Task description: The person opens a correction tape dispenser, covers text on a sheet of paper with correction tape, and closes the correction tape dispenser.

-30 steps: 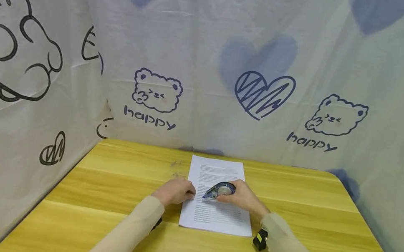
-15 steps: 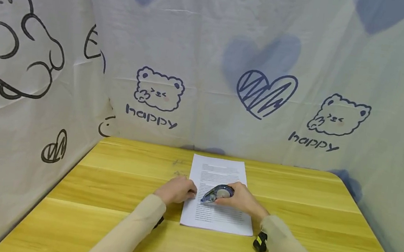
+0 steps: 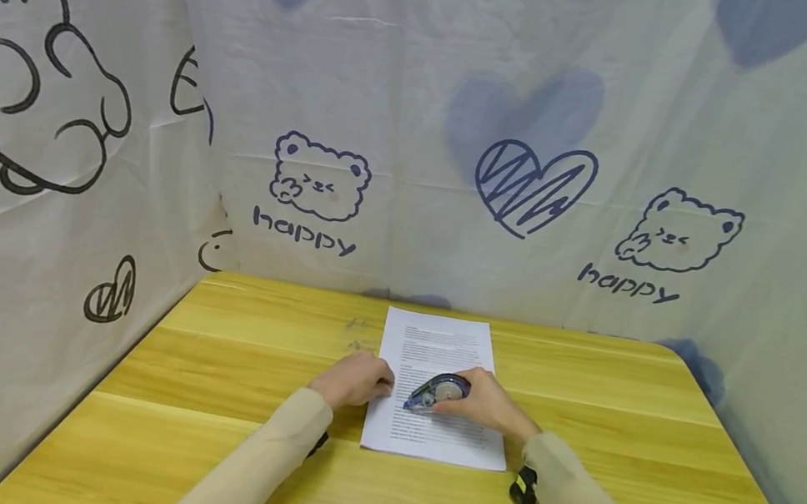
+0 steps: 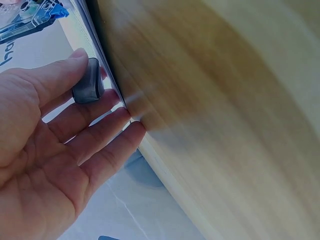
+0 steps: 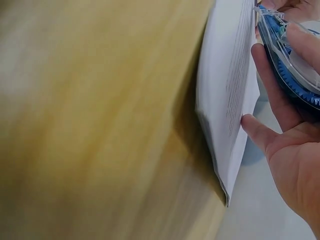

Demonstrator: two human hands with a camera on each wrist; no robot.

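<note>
A stack of printed paper (image 3: 428, 447) lies on the wooden table. My right hand (image 3: 491, 402) grips a blue, see-through correction tape (image 3: 441, 392), its tip down at the lines of text left of the sheet's middle. In the right wrist view, the little finger (image 5: 257, 131) touches the page below the tape's body. My left hand (image 3: 355, 379) rests at the paper's left edge. Seen from the left wrist, its thumb and forefinger hold a small dark piece (image 4: 89, 86) that looks like a cap, while the other fingertips touch the stack's edge and the table.
The yellow wood-grain table (image 3: 223, 364) stretches out on both sides of the paper. Behind it hangs a pale curtain (image 3: 414, 228) with bear and heart drawings, which also closes off the left and right sides.
The correction tape's tip has come down the page toward me, first slightly left, then a little back to the right. My left hand stays in place at the paper's edge.
</note>
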